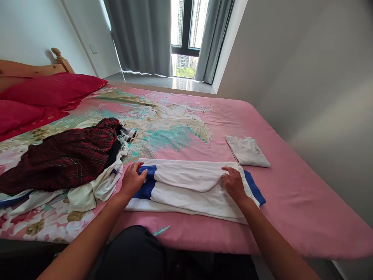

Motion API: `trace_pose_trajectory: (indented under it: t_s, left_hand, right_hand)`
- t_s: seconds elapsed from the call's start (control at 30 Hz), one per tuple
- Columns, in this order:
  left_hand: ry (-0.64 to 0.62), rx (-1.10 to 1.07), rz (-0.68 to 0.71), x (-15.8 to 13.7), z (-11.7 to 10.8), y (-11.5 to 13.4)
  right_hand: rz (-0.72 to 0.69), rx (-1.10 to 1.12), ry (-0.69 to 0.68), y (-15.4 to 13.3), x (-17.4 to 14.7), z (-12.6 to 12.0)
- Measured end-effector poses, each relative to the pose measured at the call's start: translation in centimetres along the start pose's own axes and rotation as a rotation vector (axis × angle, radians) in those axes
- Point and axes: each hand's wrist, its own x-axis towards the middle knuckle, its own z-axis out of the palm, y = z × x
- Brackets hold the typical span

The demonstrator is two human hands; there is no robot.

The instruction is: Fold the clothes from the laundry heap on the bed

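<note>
A long-sleeved white shirt (186,198) with blue trim lies partly folded across the near side of the bed, one sleeve laid lengthwise on top. My left hand (133,179) is at the sleeve's blue cuff, its edge between thumb and fingers. At the other end, my right hand (234,182) grips the white cloth, and a crease runs from its fingertips. Blue trim shows beyond my right hand. Just past it lies a folded pale grey garment (247,151) with a small dark print.
On the left a loose heap of clothes holds a dark red plaid garment (72,155) and several white pieces. Red pillows (52,91) rest by the wooden headboard (32,70). The pink patterned bedsheet (291,202) reaches a wall on the right. Grey curtains (140,35) flank a window.
</note>
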Motion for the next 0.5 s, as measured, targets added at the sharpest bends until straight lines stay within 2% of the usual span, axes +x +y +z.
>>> trace_pose_trajectory:
  t_s: [0.07,0.17,0.27,0.33,0.4,0.5]
  left_hand:
    - [-0.034,-0.006,0.178,-1.0,0.3,1.9]
    - [-0.236,-0.056,0.441,-2.6,2.0,6.3]
    - [-0.477,-0.041,0.717,-3.9,5.5,11.0]
    - [-0.561,0.031,0.853,-4.5,8.3,13.5]
    - [-0.546,0.100,0.912,-4.8,11.1,15.0]
    - [-0.420,0.124,0.891,-5.2,14.3,15.5]
  right_hand:
    - [0.081,-0.076,-0.042,1.3,1.1,-0.5]
    - [0.154,-0.177,-0.120,2.5,2.7,-1.1]
    - [0.179,-0.248,-0.191,2.7,4.1,-1.2]
    - [0.172,-0.277,-0.212,2.6,4.9,-0.9]
    - [0.163,-0.303,-0.216,2.6,5.6,-0.7]
    - [0.148,-0.343,-0.213,3.1,6.5,-0.2]
